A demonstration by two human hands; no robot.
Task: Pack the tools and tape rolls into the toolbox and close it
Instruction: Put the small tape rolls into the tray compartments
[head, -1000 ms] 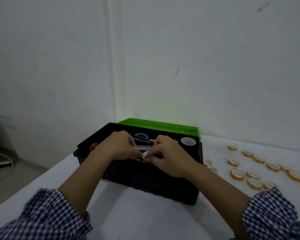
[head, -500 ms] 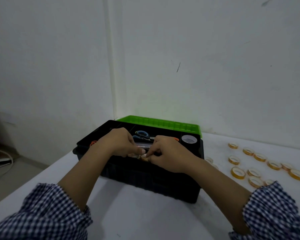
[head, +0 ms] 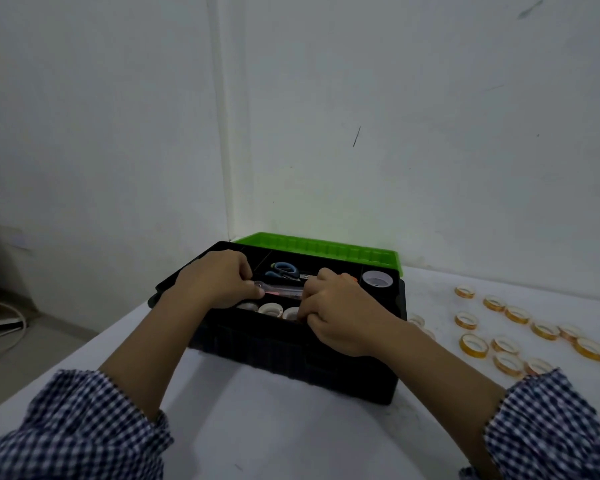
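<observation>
Both hands have drawn apart, baring pale tape rolls point(head: 270, 309) along the near edge of the black plastic toolbox point(head: 291, 362); left hand point(head: 219, 278) pinches a clear slim tool point(head: 281, 289); right hand point(head: 340, 313) curls at the rolls, grip unclear; green plastic lid point(head: 319, 251) lies open at 12 o'clock; amber tape rolls point(head: 473, 344) lie scattered at 3 o'clock; white table point(head: 291, 434) spreads wide at 6 o'clock.

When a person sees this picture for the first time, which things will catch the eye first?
The black toolbox in the middle stands out first, its green lid open at the back, with the left hand and right hand both in it. To its right, many amber tape rolls lie scattered on the white table. Blue-handled scissors lie inside the box.
</observation>
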